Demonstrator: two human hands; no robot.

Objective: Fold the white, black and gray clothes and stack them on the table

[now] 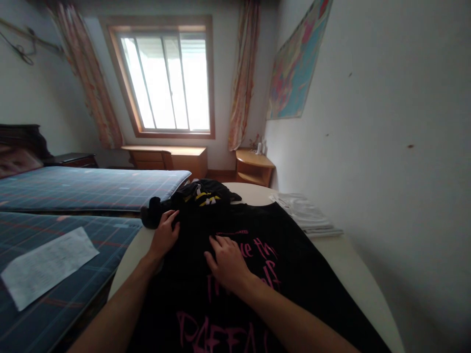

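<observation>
A black T-shirt (294, 264) with pink lettering lies spread out on a round, pale table (362, 262). My left hand (165, 234) rests at the shirt's upper left edge, fingertips on the fabric and thumb apart from the fingers. Near the middle of the shirt, my right hand (228, 260) lies palm down across the print, its fingers stretched out and covering some letters. Just beyond the shirt's top edge sits a bunched heap of black clothing (206, 191) with yellow and white marks.
Folded white clothes (301, 211) are stacked at the table's right side, by the wall. To the left are beds with blue plaid mattresses (91, 184), one bearing a sheet of paper (49, 262). A wooden desk (189, 157) and a corner shelf (255, 159) stand beyond.
</observation>
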